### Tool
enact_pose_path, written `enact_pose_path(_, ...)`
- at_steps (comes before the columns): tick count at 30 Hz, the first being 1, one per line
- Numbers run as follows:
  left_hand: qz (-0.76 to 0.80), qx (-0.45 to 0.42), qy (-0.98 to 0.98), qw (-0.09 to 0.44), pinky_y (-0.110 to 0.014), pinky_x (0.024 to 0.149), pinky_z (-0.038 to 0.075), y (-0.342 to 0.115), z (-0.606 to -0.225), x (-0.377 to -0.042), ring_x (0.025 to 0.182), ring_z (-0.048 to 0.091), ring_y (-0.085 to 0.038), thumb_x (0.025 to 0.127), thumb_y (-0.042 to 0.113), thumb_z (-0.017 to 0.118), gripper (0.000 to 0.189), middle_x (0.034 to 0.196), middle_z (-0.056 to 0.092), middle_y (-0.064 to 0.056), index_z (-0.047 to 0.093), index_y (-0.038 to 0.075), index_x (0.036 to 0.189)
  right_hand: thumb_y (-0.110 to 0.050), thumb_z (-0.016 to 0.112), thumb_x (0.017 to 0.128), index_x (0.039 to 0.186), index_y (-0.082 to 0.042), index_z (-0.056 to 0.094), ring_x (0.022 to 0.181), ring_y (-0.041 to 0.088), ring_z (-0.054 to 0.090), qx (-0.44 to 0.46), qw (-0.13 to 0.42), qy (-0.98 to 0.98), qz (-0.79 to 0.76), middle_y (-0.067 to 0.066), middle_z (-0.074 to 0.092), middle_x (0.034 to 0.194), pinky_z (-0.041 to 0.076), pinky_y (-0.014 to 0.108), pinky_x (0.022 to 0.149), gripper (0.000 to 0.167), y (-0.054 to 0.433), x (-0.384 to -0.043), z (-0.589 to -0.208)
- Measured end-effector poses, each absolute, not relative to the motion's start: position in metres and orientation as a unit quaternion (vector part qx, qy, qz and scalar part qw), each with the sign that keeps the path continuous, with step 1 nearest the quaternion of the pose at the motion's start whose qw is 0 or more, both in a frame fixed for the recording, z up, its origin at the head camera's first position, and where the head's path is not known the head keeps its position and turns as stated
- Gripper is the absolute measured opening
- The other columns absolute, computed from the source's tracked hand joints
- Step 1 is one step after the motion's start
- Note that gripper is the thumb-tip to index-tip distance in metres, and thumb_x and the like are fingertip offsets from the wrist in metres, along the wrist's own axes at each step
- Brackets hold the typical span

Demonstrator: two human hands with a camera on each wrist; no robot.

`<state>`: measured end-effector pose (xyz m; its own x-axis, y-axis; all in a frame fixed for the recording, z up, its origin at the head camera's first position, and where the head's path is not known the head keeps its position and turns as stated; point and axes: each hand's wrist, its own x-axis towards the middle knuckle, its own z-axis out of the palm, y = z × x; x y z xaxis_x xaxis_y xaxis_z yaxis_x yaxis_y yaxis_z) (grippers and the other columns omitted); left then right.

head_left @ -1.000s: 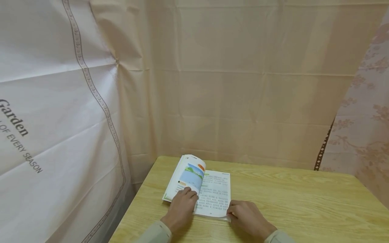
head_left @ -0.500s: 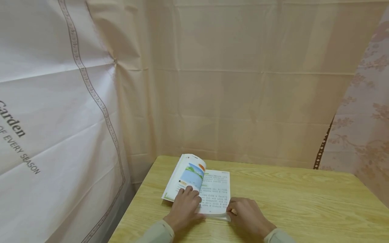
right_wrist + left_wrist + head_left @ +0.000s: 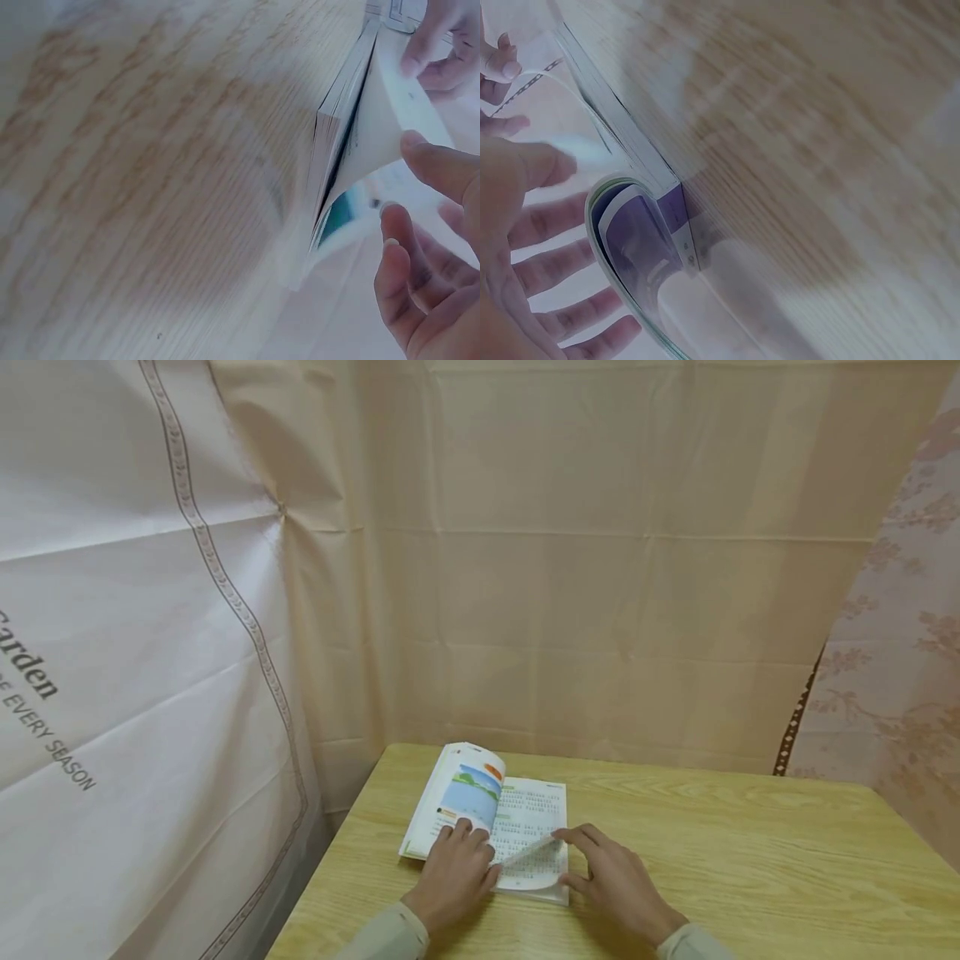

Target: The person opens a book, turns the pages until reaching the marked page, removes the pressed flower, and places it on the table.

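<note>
An open book (image 3: 528,810) lies on the wooden table, its left side curving up off the surface. A picture of green hills and blue water shows on the left page (image 3: 472,789); rows of small text cover the right page. My left hand (image 3: 453,864) rests on the left page with fingers spread, the thumb by the lower middle. My right hand (image 3: 611,877) is at the right edge, a fingertip touching a lifted page (image 3: 386,127) while the thumb stands apart. A purple part of the cover (image 3: 641,240) shows underneath in the left wrist view.
The wooden table (image 3: 720,852) extends to the right of the book. A beige cloth (image 3: 600,610) hangs behind it, a white printed cloth (image 3: 150,652) on the left, and a floral cloth (image 3: 900,652) on the right.
My right hand's fingers have spread from the lower right corner and moved up the page edge. A page corner now bends up. My left hand has shifted slightly right since the first frame.
</note>
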<state>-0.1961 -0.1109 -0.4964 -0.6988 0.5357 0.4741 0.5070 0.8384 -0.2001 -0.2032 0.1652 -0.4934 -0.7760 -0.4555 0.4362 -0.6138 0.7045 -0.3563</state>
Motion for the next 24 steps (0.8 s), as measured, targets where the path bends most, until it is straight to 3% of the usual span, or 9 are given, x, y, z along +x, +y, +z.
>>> enact_pose_path(2,0.024,-0.266,-0.930,0.252,-0.038,0.076,0.047,-0.110,-0.495,-0.196,0.096,0.057,-0.022,0.097,0.033,0.066,0.019,0.099,0.069,0.002,0.072,0.015,0.097,-0.026,0.091,0.077,0.136,-0.018,0.064,0.061,-0.006,0.043,0.290,0.173,-0.909,0.246,0.000,0.066,0.117,0.042,0.019,0.052,0.066,0.165,-0.203,-0.494)
enact_pose_path(4,0.020,-0.247,-0.938,0.241,-0.039,0.077,0.049,-0.109,-0.495,-0.196,0.097,0.059,-0.023,0.099,0.029,0.063,0.028,0.101,0.072,-0.001,0.068,0.009,0.118,-0.026,0.091,0.077,0.137,-0.017,0.063,0.062,-0.005,0.043,0.298,0.175,-0.908,0.237,0.000,0.066,0.117,0.043,0.019,0.053,0.068,0.165,-0.203,-0.495)
enact_pose_path(7,0.010,-0.225,-0.940,0.256,-0.040,0.076,0.052,-0.110,-0.497,-0.197,0.097,0.062,-0.024,0.097,0.021,0.063,0.053,0.104,0.072,-0.007,0.048,0.002,0.144,-0.028,0.088,0.082,0.132,-0.018,0.067,0.067,-0.003,0.047,0.311,0.157,-0.912,0.215,-0.002,0.066,0.117,0.047,0.021,0.058,0.055,0.165,-0.203,-0.497)
enact_pose_path(10,-0.013,-0.221,-0.928,0.300,-0.040,0.070,0.052,-0.112,-0.501,-0.199,0.093,0.063,-0.027,0.094,0.010,0.062,0.067,0.114,0.067,-0.014,0.033,0.000,0.154,-0.028,0.083,0.087,0.124,-0.018,0.071,0.076,0.002,0.055,0.322,0.136,-0.917,0.190,-0.004,0.065,0.117,0.052,0.025,0.064,0.040,0.164,-0.202,-0.499)
enact_pose_path(13,-0.033,-0.225,-0.912,0.342,-0.042,0.070,0.053,-0.115,-0.502,-0.201,0.098,0.062,-0.033,0.091,0.004,0.056,0.070,0.135,0.054,-0.026,0.032,0.004,0.157,-0.027,0.080,0.090,0.119,-0.020,0.073,0.087,0.007,0.062,0.323,0.115,-0.922,0.179,-0.006,0.065,0.116,0.056,0.032,0.073,0.030,0.165,-0.200,-0.500)
enact_pose_path(16,-0.046,-0.224,-0.904,0.362,-0.049,0.086,0.052,-0.117,-0.501,-0.202,0.119,0.054,-0.043,0.088,0.002,0.056,0.066,0.152,0.035,-0.034,0.044,0.011,0.153,-0.025,0.077,0.092,0.117,-0.021,0.074,0.096,0.010,0.064,0.320,0.094,-0.925,0.182,-0.007,0.064,0.116,0.057,0.039,0.080,0.026,0.164,-0.199,-0.501)
enact_pose_path(18,-0.039,-0.221,-0.905,0.362,-0.054,0.099,0.045,-0.118,-0.499,-0.203,0.134,0.042,-0.047,0.086,0.002,0.057,0.062,0.158,0.027,-0.033,0.053,0.014,0.147,-0.022,0.074,0.093,0.117,-0.020,0.075,0.096,0.010,0.063,0.321,0.085,-0.926,0.182,-0.007,0.064,0.116,0.057,0.041,0.081,0.024,0.164,-0.199,-0.501)
enact_pose_path(21,-0.012,-0.221,-0.907,0.357,-0.062,0.107,0.034,-0.119,-0.497,-0.202,0.143,0.032,-0.048,0.083,0.002,0.063,0.051,0.157,0.035,-0.027,0.066,0.016,0.132,-0.019,0.074,0.091,0.116,-0.017,0.076,0.087,0.006,0.059,0.332,0.083,-0.923,0.176,-0.005,0.065,0.116,0.056,0.037,0.075,0.024,0.162,-0.199,-0.502)
enact_pose_path(24,0.010,-0.234,-0.914,0.332,-0.062,0.110,0.033,-0.119,-0.495,-0.201,0.141,0.039,-0.042,0.077,0.001,0.070,0.044,0.147,0.052,-0.018,0.073,0.016,0.117,-0.024,0.080,0.088,0.114,-0.014,0.077,0.078,0.002,0.052,0.342,0.078,-0.920,0.175,-0.003,0.065,0.115,0.053,0.032,0.069,0.028,0.163,-0.199,-0.502)
